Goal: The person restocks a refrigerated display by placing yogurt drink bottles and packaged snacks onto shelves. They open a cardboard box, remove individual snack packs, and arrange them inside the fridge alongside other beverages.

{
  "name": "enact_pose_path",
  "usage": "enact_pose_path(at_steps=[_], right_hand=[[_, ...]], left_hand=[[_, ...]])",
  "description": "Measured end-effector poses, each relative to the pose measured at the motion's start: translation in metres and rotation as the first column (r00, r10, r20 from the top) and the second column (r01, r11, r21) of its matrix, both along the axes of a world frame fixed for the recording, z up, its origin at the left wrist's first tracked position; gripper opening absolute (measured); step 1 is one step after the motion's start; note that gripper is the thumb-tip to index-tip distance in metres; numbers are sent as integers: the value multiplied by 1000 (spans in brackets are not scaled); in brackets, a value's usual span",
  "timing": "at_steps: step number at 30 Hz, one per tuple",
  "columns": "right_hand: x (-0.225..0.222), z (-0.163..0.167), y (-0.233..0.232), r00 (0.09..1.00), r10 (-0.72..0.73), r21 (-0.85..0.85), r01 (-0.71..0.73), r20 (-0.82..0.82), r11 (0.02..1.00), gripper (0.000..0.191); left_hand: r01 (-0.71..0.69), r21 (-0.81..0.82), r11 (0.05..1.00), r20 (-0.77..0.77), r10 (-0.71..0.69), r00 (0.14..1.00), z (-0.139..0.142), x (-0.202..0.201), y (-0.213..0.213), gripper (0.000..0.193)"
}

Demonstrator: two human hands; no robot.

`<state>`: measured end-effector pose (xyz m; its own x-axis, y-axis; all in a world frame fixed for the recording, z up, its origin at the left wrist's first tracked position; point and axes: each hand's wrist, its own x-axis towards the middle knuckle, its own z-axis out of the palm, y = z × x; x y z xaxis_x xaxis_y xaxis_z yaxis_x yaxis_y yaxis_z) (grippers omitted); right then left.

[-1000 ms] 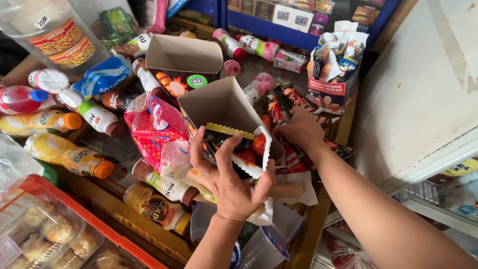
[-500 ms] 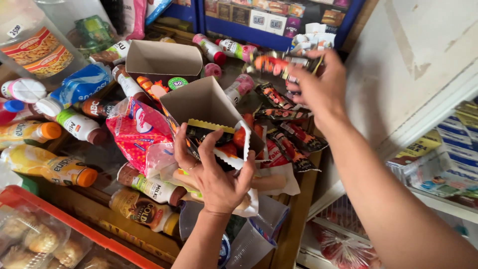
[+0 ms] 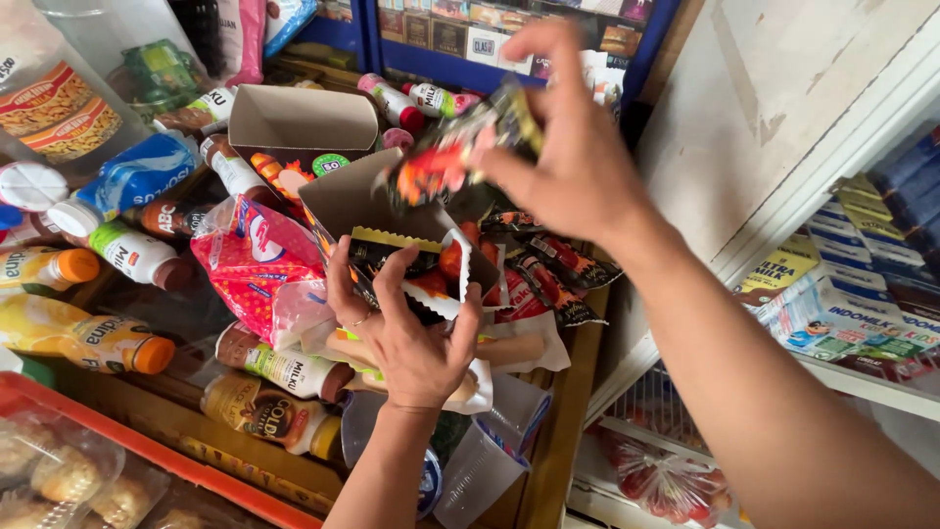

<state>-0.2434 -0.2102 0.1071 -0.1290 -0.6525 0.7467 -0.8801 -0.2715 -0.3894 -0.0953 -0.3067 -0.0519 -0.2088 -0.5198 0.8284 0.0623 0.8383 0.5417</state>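
Many bottles (image 3: 108,343) and packets (image 3: 259,260) crowd the wooden shelf (image 3: 563,431).

A dark sachet with red and orange print (image 3: 446,162) hangs above an open brown carton (image 3: 377,201), a second carton (image 3: 304,118) stands behind, a red-and-pink printed bag (image 3: 257,260) lies left, and blue-and-white boxes (image 3: 842,318) fill the right shelf

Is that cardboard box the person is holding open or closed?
Open. The cardboard box has its top flaps folded up, and the left hand steadies it while the right hand holds snack packets over the opening.
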Motion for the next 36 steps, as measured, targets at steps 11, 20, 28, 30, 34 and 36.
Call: enact_pose_path(at_steps=[11,20,28,30,34,36], right_hand=[[27,-35,-29,999,-47,352,49,-13,935,28],[12,-48,-26,963,30,464,-157,269,872,41],[-21,-67,-28,890,58,295,-212,453,932,40],[-36,-73,-32,892,42,245,-169,451,955,37],[-71,-94,-38,868,-272,259,173,416,950,26],[-92,-108,-38,819,-462,322,360,340,876,26]], left_hand=[[-102,-127,987,137,119,983,15,9,0,83],[-116,-148,982,296,156,942,28,10,0,82],[-93,-136,986,242,125,962,24,1,-1,63],[-92,-126,988,234,120,965,23,-1,-2,60],[-106,-126,986,229,132,964,21,-6,-5,58],[-105,-125,987,218,131,967,21,-9,-7,58]])
